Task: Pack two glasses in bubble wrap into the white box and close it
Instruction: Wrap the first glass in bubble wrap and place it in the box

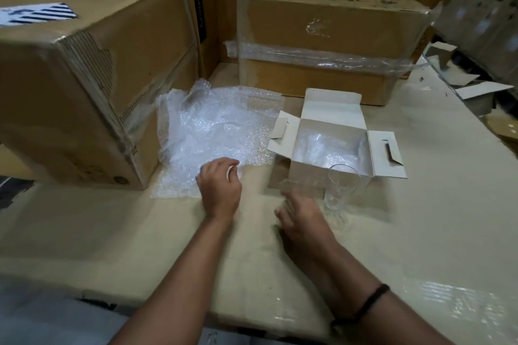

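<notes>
The white box (308, 173) stands open on the cardboard table, flaps spread, with a bubble-wrapped bundle (328, 148) inside it. Just in front of the box a clear glass (337, 193) stands upright. Left of the box lies a loose sheet of bubble wrap (213, 126). My left hand (220, 190) rests on that sheet's near edge with its fingers curled onto the wrap. My right hand (301, 216) is blurred, fingers apart, holding nothing, just left of the glass.
A big brown carton (84, 70) stands at the left. A taped carton (322, 45) sits behind the white box, with taller cartons behind it. Cardboard scraps (476, 89) lie off the table's right edge. The table's near part is bare cardboard (140, 232).
</notes>
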The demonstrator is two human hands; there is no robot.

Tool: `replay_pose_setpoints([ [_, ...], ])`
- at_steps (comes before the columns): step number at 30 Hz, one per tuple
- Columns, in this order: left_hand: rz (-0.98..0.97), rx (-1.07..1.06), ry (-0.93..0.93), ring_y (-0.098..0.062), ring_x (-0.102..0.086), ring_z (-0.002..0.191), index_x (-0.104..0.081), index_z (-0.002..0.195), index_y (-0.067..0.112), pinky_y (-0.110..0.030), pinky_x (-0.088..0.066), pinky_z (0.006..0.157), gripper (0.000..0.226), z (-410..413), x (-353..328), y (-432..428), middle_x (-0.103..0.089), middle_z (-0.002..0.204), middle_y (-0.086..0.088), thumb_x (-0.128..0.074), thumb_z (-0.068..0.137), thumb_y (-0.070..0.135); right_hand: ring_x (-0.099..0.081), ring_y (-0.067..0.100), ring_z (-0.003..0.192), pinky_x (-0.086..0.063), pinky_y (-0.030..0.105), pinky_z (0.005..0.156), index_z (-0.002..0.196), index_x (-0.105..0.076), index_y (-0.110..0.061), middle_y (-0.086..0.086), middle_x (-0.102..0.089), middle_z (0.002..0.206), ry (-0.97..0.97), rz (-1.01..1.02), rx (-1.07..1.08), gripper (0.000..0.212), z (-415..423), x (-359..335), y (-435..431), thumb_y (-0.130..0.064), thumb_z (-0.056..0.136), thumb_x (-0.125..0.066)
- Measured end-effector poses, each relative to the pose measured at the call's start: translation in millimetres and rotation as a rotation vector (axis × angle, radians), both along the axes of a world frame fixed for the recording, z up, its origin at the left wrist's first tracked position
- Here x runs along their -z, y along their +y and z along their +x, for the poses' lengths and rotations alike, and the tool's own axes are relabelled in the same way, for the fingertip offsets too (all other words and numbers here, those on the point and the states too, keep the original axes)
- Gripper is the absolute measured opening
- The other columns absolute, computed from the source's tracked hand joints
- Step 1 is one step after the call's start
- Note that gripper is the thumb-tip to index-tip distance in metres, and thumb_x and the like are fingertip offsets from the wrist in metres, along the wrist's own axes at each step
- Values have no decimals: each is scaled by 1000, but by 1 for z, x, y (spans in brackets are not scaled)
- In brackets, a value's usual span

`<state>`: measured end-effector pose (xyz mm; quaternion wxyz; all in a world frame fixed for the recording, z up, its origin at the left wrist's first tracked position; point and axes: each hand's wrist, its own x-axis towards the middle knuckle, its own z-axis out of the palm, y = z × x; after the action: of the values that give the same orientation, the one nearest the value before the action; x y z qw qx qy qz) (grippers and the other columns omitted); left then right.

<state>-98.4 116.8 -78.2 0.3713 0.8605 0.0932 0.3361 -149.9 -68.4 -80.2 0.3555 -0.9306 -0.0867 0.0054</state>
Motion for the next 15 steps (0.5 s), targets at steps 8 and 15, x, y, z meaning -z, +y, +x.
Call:
replay_pose_setpoints([
  [8,421,-139,352,-27,-32,133,-61,126,24,-46,-22,101,42,74,-23,59,-45,144,-1,-67,85,32,-47,25,126,-38,39,104,124,-57,-18,5,-55,136,-127,-410,38,55,3,15,18,-53,87,-38],
  [15,348,-100,37,-19,-54,110,-70,89,22,-41,-24,93,12,69,-43,75,-68,111,6,-60,88,26,-49,23,125,-38,39,103,123,-59,-20,2,-56,133,-143,-389,76,54,2,15,20,-54,85,-41],
])
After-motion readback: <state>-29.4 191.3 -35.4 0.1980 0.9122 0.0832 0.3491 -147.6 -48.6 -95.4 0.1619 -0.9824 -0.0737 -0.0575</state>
